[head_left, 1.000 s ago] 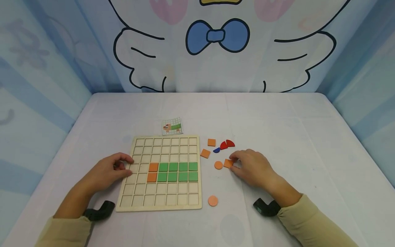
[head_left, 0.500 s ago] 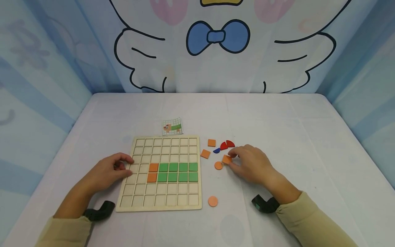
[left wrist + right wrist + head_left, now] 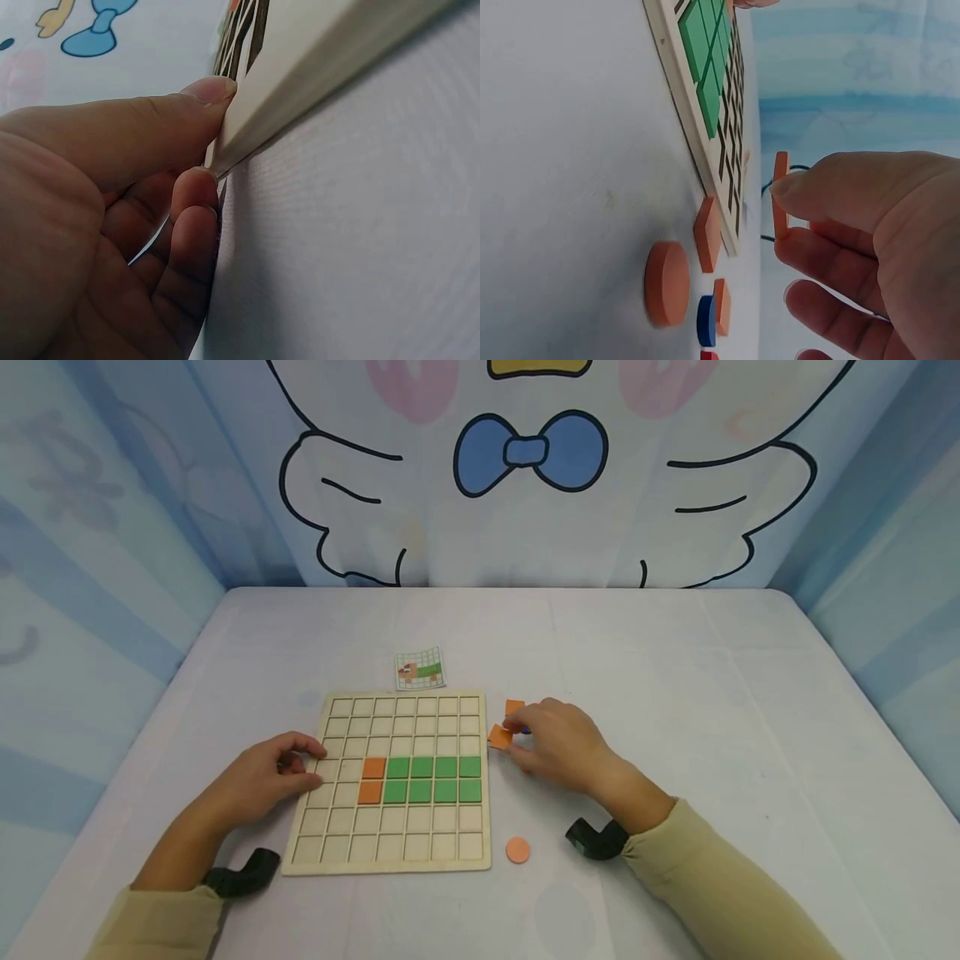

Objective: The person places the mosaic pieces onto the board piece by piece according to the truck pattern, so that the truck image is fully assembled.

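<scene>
The right hand (image 3: 562, 743) has its grip: thumb and fingertips pinch a thin orange square tile (image 3: 781, 195), held on edge in the right wrist view, above the bench (image 3: 675, 652) and touching nothing but those fingers. Over to the left hand (image 3: 266, 777), narrow at thumb and fingers, gripping the left edge of a pale wooden grid board (image 3: 390, 867), thumb on the rim, curled fingertips against the side.

On that board sit two rows of green square tiles (image 3: 422, 767), four to a row, with an orange square (image 3: 372, 767) at the left end of each.

Just off the board's right edge, close by the right fingers, lies another orange square tile (image 3: 499, 737), and a little farther back a loose orange square (image 3: 513, 706). Low beside them, the right wrist view picks out an orange round disc (image 3: 667, 283), a blue half-round piece (image 3: 706, 320) and a sliver of a red piece (image 3: 709, 355), cut by the frame.

Nearer the person, a pale orange disc (image 3: 517, 850) lies beside the board's right edge. Beyond the far edge rests a small printed grid card (image 3: 420, 670), and behind it all hangs a cartoon curtain (image 3: 420, 527) with a blue bow tie (image 3: 530, 452).
</scene>
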